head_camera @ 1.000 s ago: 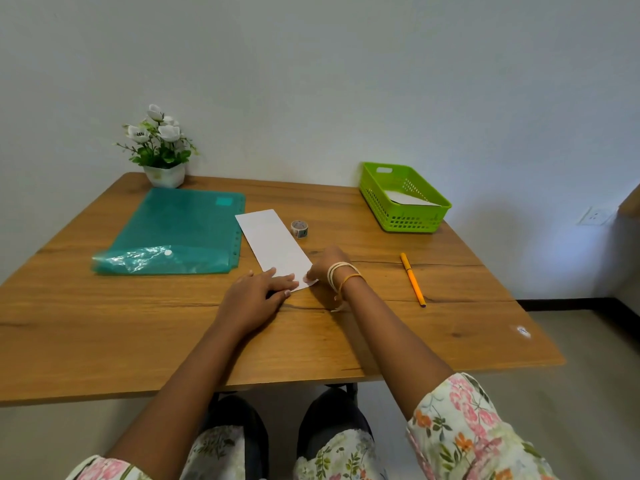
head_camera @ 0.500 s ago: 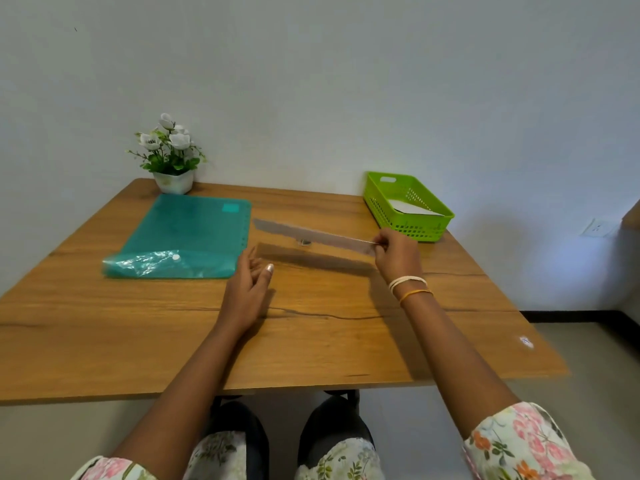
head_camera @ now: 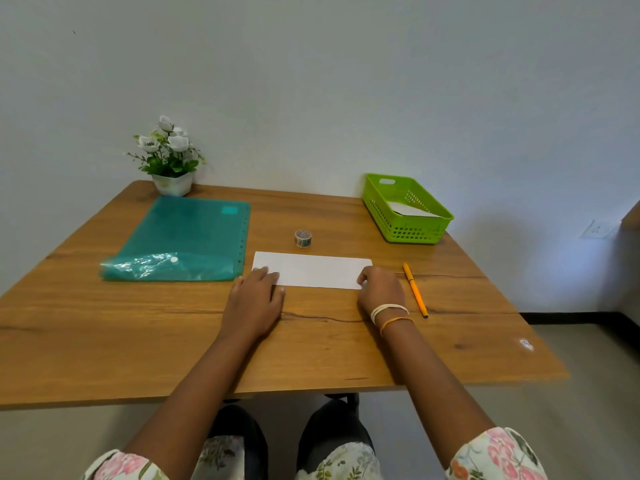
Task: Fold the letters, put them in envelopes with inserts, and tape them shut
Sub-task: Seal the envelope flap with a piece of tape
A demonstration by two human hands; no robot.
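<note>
One smooth white folded letter [head_camera: 313, 270] is being pressed flat on the wood-grain table [head_camera: 138, 341] by the left hand [head_camera: 254, 301], fingers straight, and pinched at its right end by the right hand [head_camera: 380, 289]; one tape roll [head_camera: 303, 238] is lying just behind.

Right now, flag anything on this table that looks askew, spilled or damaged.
Nothing stands out. The folded paper lies flat and square between the left hand and right hand. The tape roll, pen, green basket and teal folder sit undisturbed. A dark crack runs along the table, only the wood's grain.
</note>
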